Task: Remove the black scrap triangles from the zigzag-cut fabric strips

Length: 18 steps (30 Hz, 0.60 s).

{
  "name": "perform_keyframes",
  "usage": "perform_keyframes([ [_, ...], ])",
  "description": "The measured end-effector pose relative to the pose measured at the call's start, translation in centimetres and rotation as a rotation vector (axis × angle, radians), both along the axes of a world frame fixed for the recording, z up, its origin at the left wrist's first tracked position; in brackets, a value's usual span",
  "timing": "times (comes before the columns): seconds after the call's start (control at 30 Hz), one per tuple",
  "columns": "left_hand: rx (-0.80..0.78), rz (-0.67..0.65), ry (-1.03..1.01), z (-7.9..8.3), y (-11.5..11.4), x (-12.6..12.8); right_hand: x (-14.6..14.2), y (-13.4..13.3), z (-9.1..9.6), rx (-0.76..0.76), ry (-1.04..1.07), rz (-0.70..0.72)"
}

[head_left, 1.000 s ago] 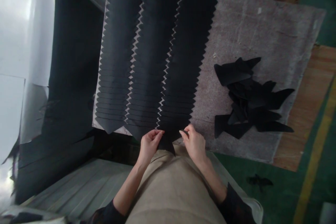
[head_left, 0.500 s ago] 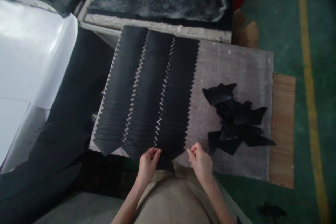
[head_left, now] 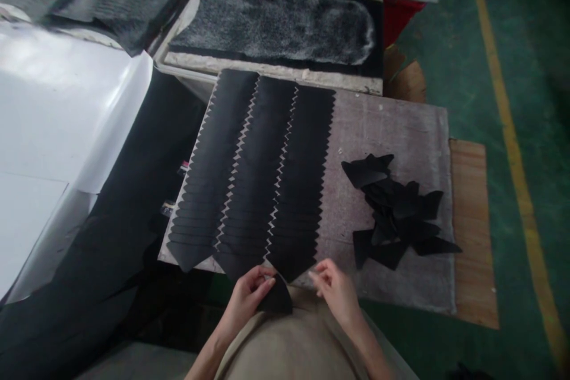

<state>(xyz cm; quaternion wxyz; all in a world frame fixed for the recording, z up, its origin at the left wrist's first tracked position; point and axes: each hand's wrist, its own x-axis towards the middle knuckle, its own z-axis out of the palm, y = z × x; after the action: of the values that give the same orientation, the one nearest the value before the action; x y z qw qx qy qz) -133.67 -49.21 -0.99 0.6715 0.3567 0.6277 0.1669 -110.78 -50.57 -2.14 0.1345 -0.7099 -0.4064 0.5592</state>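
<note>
In the head view my left hand [head_left: 249, 291] is closed, pinching a small black curved-edge piece [head_left: 276, 297] by its upper corner. The piece hangs at the table's near edge, in front of my body. My right hand [head_left: 333, 290] is beside the pointed near end of the rightmost strip, its fingers half curled and slightly apart, with nothing visible in them. Rows of overlapping black pointed pieces [head_left: 296, 190] lie in three long columns with zigzag edges. A loose heap of similar black pieces [head_left: 396, 214] lies to the right.
The pieces lie on a worn greyish board [head_left: 409, 136], with a plywood sheet [head_left: 474, 219] sticking out at its right. Behind stands a pale-edged panel with a black, whitish-dusted surface [head_left: 285, 24]. White sheeting [head_left: 66, 113] and dark material [head_left: 129, 178] are on the left.
The small black piece has come away from the near end of the rightmost column and now hangs from my left hand. My right hand has come off its edge. The camera view has shifted.
</note>
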Motion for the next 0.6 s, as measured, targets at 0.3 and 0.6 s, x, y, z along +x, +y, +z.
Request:
perform_keyframes([
  [0.3,-0.010,-0.009,-0.138,1.1,-0.6,0.3,-3.7,-0.6,0.3,-0.189,0.601,0.095],
  [0.6,-0.140,0.193,-0.291,0.8,-1.5,0.4,-3.9,-1.2,-0.5,-0.136,0.642,-0.218],
])
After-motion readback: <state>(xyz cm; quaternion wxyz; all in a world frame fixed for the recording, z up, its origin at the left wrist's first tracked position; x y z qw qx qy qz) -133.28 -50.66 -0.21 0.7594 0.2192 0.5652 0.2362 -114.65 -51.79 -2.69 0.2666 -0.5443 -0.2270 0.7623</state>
